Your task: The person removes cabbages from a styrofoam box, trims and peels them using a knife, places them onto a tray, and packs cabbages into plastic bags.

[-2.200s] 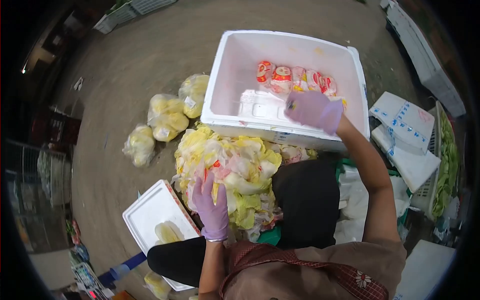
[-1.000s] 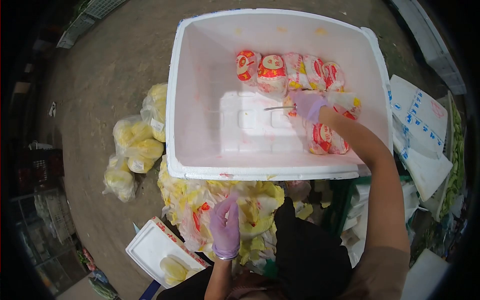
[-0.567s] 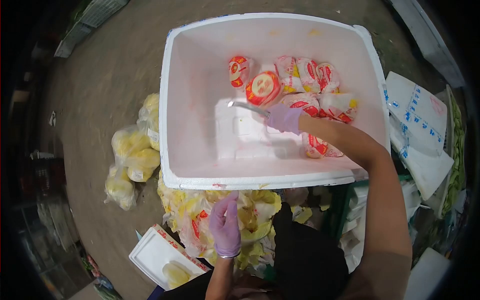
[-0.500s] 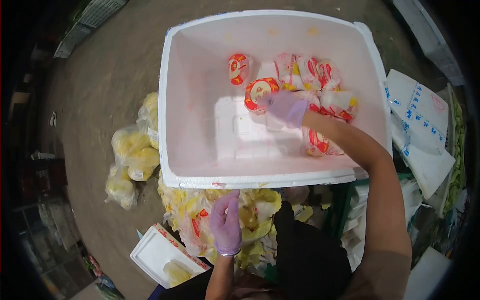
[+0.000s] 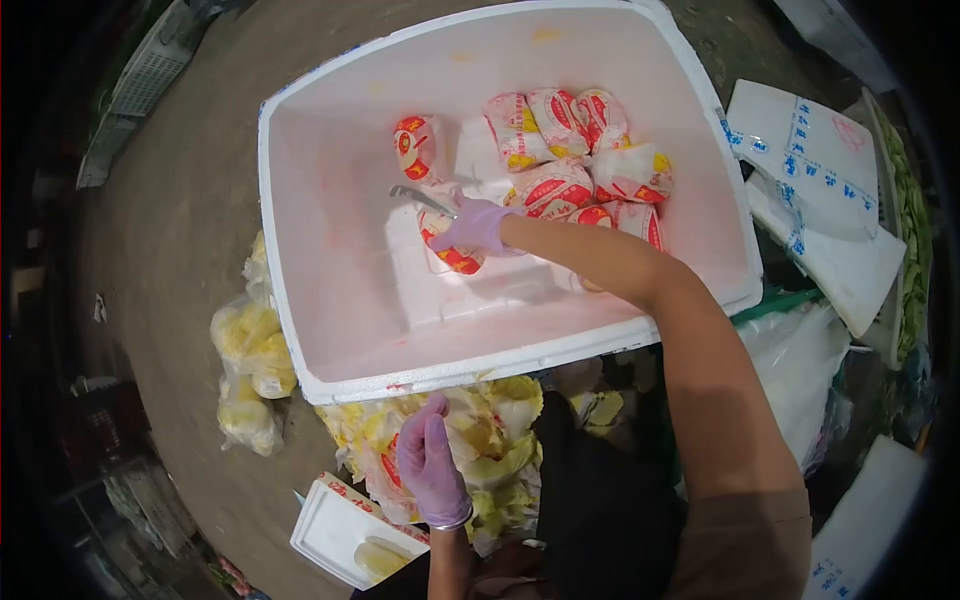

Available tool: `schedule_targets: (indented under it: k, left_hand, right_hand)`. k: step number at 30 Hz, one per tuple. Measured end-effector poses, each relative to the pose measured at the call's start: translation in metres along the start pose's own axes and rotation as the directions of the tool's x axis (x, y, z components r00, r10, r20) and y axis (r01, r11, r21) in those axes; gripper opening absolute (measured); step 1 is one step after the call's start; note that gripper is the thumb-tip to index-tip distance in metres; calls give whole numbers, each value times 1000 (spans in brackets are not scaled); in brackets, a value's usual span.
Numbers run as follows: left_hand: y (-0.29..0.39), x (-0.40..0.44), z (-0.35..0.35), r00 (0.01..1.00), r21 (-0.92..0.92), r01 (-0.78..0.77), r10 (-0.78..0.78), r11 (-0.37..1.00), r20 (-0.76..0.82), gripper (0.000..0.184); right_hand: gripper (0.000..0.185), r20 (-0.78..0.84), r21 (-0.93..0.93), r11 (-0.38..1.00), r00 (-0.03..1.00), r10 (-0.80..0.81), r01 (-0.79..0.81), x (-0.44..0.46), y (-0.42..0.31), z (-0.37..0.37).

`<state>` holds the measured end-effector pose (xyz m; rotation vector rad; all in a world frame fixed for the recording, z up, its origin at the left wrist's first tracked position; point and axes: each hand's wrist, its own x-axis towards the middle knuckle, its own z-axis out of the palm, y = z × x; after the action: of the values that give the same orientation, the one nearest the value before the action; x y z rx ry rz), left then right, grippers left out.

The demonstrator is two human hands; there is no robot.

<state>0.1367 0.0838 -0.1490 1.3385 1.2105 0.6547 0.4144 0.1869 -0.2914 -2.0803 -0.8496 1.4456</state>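
My right hand (image 5: 478,228), in a thin purple glove, is inside the white foam box (image 5: 340,380). A slim curved metal knife (image 5: 415,195) juts left from its grip; the handle is hidden. Under the same hand, its fingers touch a plastic-wrapped vegetable pack (image 5: 455,258) with red and yellow print. Another such pack (image 5: 415,148) lies just beyond, and several wrapped packs (image 5: 555,190) are grouped on the box's right side. My left hand (image 5: 432,465), also gloved, hovers in front of the box over loose yellow-green leaves (image 5: 500,420), its fingers loosely bent and holding nothing visible.
Bagged yellow vegetables (image 5: 245,335) lie on the floor to the left. A white foam lid (image 5: 345,530) with a pale vegetable on it is at lower left. Foam boards (image 5: 810,180) with blue print and a clear plastic bag (image 5: 790,360) are at right.
The view has shifted, so the box appears farther left and tilted. My right hand has moved left over the nearer pack, which sits closer to me; the metal knife now shows.
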Motion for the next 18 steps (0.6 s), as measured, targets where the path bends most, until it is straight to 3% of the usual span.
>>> schedule_targets:
  k: [2, 4, 6, 8, 11, 15, 18]
  left_hand:
    - [-2, -2, -5, 1000, 4, 11, -11, 1000, -5, 19]
    - [-7, -3, -6, 1000, 5, 20, -20, 1000, 2, 19]
    - [-13, -3, -8, 1000, 14, 26, -26, 1000, 17, 20]
    - [-11, -6, -6, 999, -18, 36, -35, 999, 15, 20]
    - [-5, -6, -9, 1000, -52, 5, -6, 999, -30, 22]
    - [3, -6, -32, 996, -27, 52, -54, 998, -68, 32]
    - [16, -8, -48, 983, -318, 169, -181, 933, -10, 54]
  right_hand:
    - [90, 47, 373, 923, 992, -118, 92, 8, 28, -5]
    - [69, 207, 623, 781, 970, -128, -30, 26, 55, -6]
    - [53, 291, 696, 710, 946, -145, -105, 25, 65, -6]
    - [43, 307, 647, 756, 942, -139, -99, -32, 24, -20]
    - [41, 434, 581, 806, 881, -189, -113, -24, 11, -16]
    - [42, 420, 627, 776, 806, -416, 74, -72, -47, -26]
    - [53, 364, 445, 860, 827, -430, 251, -137, -92, -31]
